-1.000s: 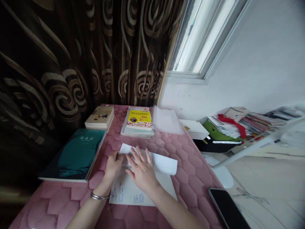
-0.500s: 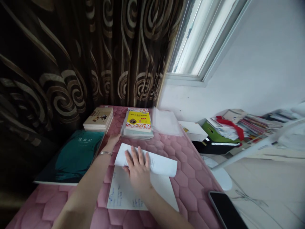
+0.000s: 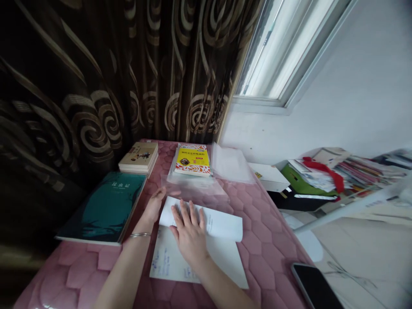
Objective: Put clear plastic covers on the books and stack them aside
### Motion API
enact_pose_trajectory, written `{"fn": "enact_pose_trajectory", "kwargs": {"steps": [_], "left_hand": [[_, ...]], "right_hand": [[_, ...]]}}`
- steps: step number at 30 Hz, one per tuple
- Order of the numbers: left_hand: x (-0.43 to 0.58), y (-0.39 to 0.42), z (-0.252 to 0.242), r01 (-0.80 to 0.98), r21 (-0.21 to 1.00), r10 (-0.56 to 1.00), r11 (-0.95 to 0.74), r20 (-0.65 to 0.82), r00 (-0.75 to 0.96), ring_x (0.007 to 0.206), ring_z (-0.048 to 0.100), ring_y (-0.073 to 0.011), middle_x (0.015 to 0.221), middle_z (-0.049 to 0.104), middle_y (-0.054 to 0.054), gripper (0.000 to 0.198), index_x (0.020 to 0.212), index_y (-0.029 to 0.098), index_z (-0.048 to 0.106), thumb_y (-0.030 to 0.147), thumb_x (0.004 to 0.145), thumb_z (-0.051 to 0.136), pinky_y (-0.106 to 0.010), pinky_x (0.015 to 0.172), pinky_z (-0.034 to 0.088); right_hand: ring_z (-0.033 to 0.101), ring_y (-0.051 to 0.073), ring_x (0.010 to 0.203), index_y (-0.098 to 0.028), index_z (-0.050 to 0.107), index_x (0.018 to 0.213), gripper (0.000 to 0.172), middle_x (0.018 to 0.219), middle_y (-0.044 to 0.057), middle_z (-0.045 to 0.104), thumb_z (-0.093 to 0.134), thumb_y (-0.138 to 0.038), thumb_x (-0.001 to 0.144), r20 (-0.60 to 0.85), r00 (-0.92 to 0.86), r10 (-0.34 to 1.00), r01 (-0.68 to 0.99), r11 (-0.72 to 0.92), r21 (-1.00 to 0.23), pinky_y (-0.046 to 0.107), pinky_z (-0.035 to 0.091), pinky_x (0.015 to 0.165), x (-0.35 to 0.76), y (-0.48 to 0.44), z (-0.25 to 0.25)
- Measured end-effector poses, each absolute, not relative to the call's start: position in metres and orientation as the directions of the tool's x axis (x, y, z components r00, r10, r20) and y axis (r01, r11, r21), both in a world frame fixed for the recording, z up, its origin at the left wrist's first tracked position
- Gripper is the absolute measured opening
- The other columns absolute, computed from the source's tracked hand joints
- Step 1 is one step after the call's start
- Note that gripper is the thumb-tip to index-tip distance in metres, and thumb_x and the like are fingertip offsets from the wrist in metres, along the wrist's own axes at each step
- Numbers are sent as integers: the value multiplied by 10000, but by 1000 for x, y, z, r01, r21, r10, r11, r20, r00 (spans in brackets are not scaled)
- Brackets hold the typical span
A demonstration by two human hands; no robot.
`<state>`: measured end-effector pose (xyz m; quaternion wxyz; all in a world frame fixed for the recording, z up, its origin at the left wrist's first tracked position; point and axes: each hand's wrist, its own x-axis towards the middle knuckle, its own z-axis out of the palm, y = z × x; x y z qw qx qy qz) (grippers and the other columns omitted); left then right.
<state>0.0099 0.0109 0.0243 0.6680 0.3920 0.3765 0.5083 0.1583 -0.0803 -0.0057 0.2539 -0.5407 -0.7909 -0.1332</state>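
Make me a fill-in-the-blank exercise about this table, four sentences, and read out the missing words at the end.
1. The right hand rests on paper that is ____ in colour.
2. The hand with the bracelet is the person's ____ one.
3. The book with orange swirls has a large ____ panel.
4. The phone lies near the table's ____ edge.

Missing words: white; left; yellow; right.
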Motion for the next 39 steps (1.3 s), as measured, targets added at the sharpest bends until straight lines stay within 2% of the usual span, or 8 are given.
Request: {"fn": "enact_pose_trajectory", "kwargs": {"steps": [5,11,20,23,26,30,35,39], "left_hand": [[9,6,11,-464,853,960,240,-137,245,900,713,-261,1053,738,-136,688,1319,173,481,694,879,393,-402,819,550],[9,6,14,-544,798,955,260,-130,266,917,709,-258,1060,721,-171,734,1375,135,399,681,926,202,-414,841,527],[12,-2,11,-516,816,956,259,-139,260,956,693,-243,1015,735,-112,660,1295,200,476,700,901,302,-433,905,510],[10,-5,13,-389,899,970,203,-131,203,980,677,-253,1016,735,-108,602,1206,186,550,671,877,413,-412,894,508],[8,-6,22,-55,997,996,50,-46,78,950,665,-258,942,736,-79,429,958,174,639,534,729,686,-369,875,500],[11,-10,31,280,956,996,-82,90,-16,777,663,-231,788,719,-34,240,798,189,636,329,623,723,-331,747,505],[19,-18,22,358,929,964,-95,176,-201,652,635,-206,670,684,-23,167,742,187,625,347,690,623,-295,620,478],[18,-19,12,319,939,951,-128,208,-230,655,626,-193,671,672,-17,214,757,184,611,387,693,633,-284,621,477]], "right_hand": [[368,344,1359,-296,358,1480,565,1522,64,396,503,-391,942,547,-300,782,917,394,-61,578,210,1091,156,-83,-8],[415,331,1315,-299,426,1439,537,1452,59,497,498,-467,934,555,-316,769,906,418,-64,542,234,1077,153,-86,-14],[405,339,1320,-279,463,1411,527,1447,76,500,529,-461,921,558,-268,786,915,389,-108,552,229,1076,149,-85,-14],[386,346,1335,-280,434,1432,554,1472,91,467,555,-430,912,553,-261,791,909,394,-135,564,244,1073,149,-83,-12],[376,347,1341,-275,457,1412,514,1472,94,461,556,-379,919,554,-266,789,896,415,-161,570,264,1074,148,-81,-11],[373,315,1337,-248,539,1328,417,1406,109,507,560,-296,915,545,-295,785,860,467,-207,531,309,1086,147,-80,-9],[377,310,1318,-242,546,1322,404,1370,109,513,510,-240,920,537,-263,801,854,452,-256,521,319,1075,171,-81,16],[386,372,1298,-232,575,1291,394,1407,147,467,485,-340,922,533,14,846,887,235,-397,602,316,1029,229,-70,39]]}}
